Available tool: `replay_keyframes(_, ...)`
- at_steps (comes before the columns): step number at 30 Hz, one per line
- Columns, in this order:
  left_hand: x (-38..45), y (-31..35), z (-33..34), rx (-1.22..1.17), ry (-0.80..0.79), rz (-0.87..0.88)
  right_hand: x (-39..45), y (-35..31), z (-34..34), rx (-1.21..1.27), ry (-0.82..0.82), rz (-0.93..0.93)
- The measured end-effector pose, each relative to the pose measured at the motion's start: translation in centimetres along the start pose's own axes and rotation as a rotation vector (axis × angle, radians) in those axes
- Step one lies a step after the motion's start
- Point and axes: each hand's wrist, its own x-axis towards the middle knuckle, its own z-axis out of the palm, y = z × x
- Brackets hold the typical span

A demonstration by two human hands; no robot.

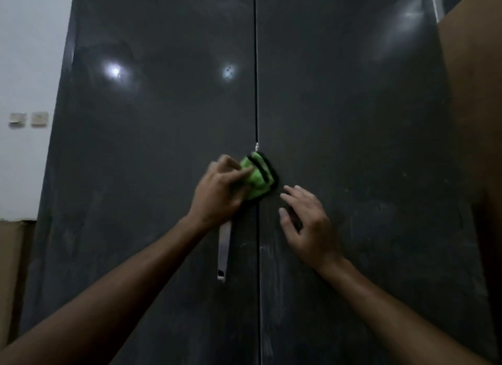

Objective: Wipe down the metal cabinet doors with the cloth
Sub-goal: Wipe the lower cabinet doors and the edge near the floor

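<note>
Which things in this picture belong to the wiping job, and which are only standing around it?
Belong to the job:
- green cloth, gripped by the left hand
- left door and right door of the dark cabinet
- right hand, fingers spread at the right door
- door handle

Only nearby:
- wall switches
- brown board on the right
- white wall

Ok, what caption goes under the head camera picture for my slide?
Left hand presses a green cloth on the dark metal cabinet doors; open right hand beside it.
</note>
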Motion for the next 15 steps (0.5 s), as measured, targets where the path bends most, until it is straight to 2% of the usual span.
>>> replay_keyframes(1,-0.2,0.9,0.6,-0.031,-0.029,0.02,0.4,-0.6,0.0,0.021,0.057,0.017)
replay_keyframes(3,-0.5,1.5,0.9,-0.063,-0.009,-0.05,1.2,-2.1,0.2,0.043,0.098,0.008)
replay_keyframes(7,-2.0,1.5,0.3,-0.199,-0.076,-0.106,2.2,-4.6,2.2,-0.097,-0.074,-0.102)
replay_keyframes(10,-3.8,0.8,-0.9,-0.318,-0.113,-0.148,3.4,-4.9,3.6,-0.221,-0.132,-0.222)
replay_keyframes(15,-7.0,2.4,0.9,-0.151,0.128,-0.167,6.2,-2.9,3.5,-0.448,-0.152,-0.419)
